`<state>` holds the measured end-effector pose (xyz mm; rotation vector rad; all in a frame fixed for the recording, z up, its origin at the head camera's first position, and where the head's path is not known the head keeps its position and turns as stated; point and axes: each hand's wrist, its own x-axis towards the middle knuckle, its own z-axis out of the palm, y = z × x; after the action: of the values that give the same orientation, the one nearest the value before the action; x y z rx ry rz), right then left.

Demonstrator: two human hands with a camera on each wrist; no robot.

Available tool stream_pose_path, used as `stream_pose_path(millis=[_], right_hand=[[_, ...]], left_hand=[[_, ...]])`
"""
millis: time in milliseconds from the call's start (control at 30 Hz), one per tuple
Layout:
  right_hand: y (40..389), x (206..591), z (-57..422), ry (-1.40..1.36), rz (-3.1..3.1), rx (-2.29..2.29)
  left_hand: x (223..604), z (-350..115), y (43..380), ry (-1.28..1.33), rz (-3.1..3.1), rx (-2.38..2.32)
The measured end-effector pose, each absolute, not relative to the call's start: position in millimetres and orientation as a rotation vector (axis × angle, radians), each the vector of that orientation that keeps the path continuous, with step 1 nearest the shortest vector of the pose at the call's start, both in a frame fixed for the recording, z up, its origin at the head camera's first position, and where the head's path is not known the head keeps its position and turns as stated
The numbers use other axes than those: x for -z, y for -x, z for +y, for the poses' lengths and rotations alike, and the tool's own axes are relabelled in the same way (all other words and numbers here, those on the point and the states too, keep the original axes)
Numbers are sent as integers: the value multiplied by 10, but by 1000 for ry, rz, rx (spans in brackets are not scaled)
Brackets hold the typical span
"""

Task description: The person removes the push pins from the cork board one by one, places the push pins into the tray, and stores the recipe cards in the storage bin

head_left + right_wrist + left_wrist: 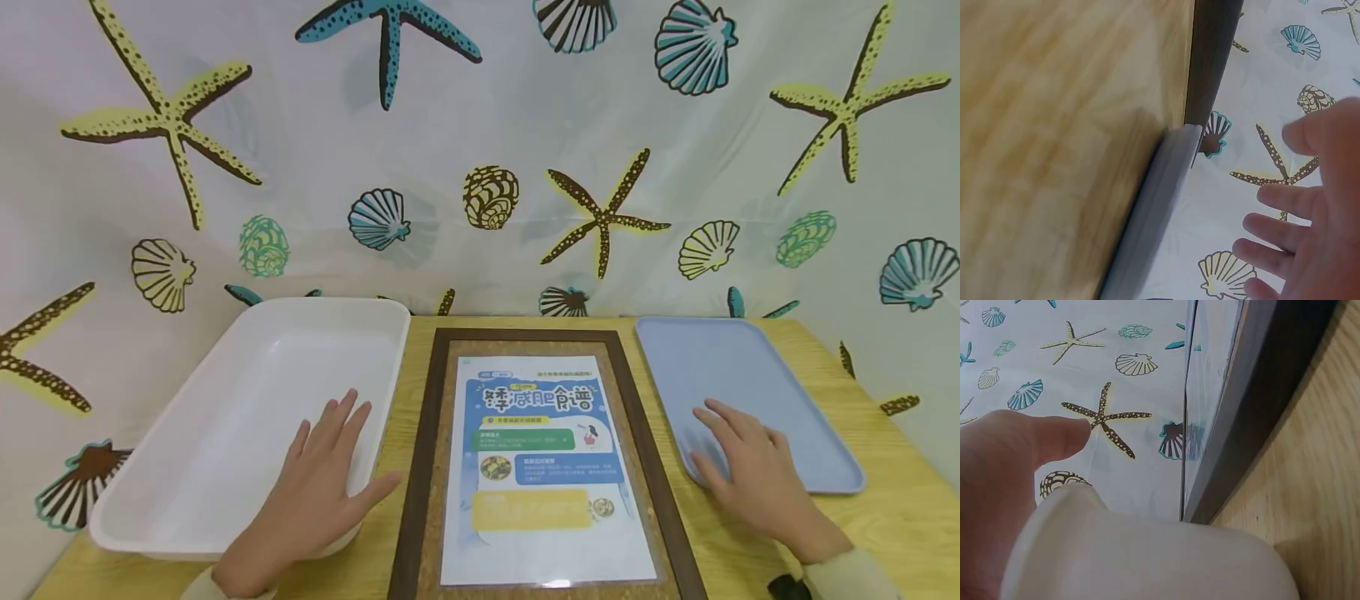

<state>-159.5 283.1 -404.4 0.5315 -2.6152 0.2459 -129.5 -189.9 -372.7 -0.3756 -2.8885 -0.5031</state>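
Fingers spread, my left hand (318, 483) is over the right side of a deep white basin (247, 417) in the head view. Its thumb points toward the framed board, and the basin's pale rim (1147, 556) fills the bottom of the left wrist view. My right hand (757, 479) overlaps the near left part of a flat blue tray (720, 358), its fingers extended and slightly parted. In the right wrist view the tray's edge (1154, 212) runs beside the right fingers (1279, 231). Neither hand holds anything.
Between basin and tray lies a dark wooden frame (420, 467) with a cork backing. On it sits a printed sheet (555, 558) with blue, green and yellow blocks. All stand on a wood-grain table (922, 517). Behind hangs a white cloth (450, 267) with starfish and shells.
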Motion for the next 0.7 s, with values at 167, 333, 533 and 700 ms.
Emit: stream_pose_path(millis=[167,333,533,700], right_hand=[[1682,3991,2771,-528,-2577,-358],[1764,3965,2679,-565,-2609,-436],[1829,3957,2594,-612,-2562,-432],[1914,3954,2511,-687,-2483,-427]], left_hand=[[3741,-1797,1436,397,-2871,520],[3764,-1743,1475,387,-2864,519],[3780,-1662,1498,413,-2867,545],[3797,-1592,1508,427,-2867,561]])
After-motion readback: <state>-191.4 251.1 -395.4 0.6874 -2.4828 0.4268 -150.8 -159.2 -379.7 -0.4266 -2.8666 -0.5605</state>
